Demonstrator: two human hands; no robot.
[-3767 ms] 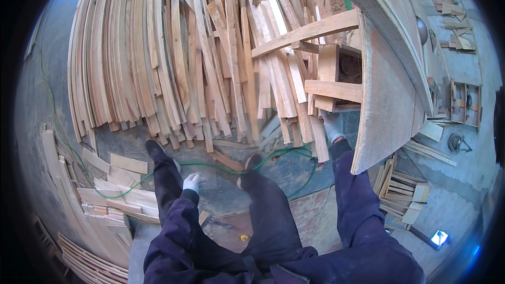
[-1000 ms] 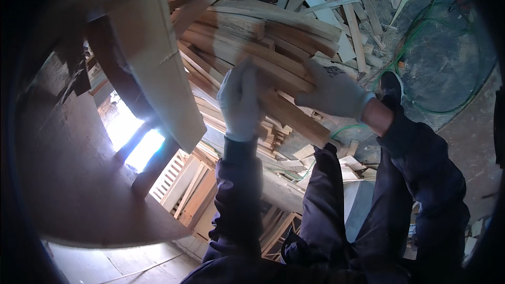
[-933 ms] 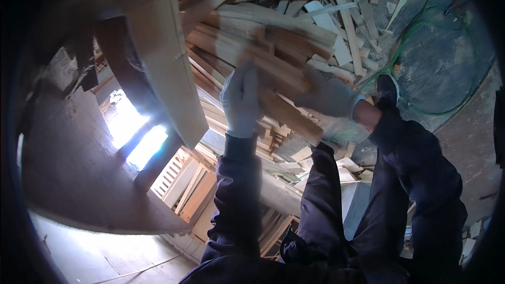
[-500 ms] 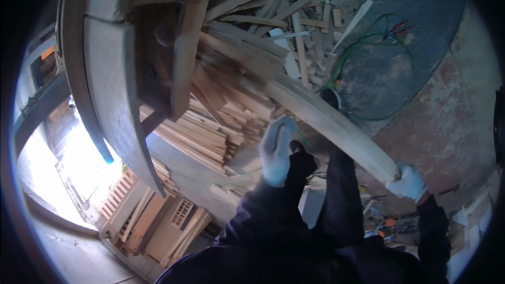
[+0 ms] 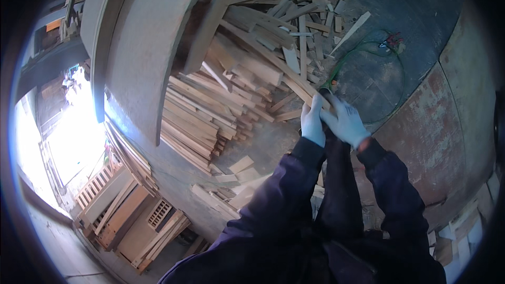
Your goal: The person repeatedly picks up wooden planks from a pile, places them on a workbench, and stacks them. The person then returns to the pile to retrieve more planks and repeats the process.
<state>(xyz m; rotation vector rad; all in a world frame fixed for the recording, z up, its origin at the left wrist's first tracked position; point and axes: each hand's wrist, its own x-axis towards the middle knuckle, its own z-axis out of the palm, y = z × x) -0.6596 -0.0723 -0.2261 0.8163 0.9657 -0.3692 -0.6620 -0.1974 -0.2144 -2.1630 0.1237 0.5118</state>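
A long pale wooden plank [image 5: 286, 69] slopes from the timber at the upper left down toward me. My left hand [image 5: 312, 123], in a white glove, is closed on its near end from the left side. From the right, my right hand [image 5: 347, 124], also gloved in white, grips the same end, its thumb close to the left hand. Part of the plank's tip is hidden by the fingers. Beyond the hands, the plank's far end lies among other boards [image 5: 247, 66], beside a stack of cut wooden strips [image 5: 192, 121].
Large curved wooden panels [image 5: 144, 37] rise at the left, close to the timber. A heap of wood offcuts [image 5: 315, 13] covers the floor ahead. A looped green cable [image 5: 343, 66] lies to its right. Slatted wooden pieces [image 5: 123, 208] stand at the lower left.
The near end of the plank has moved left and away from me with my right hand. My left hand, open and off the plank before, has closed on it beside the right.
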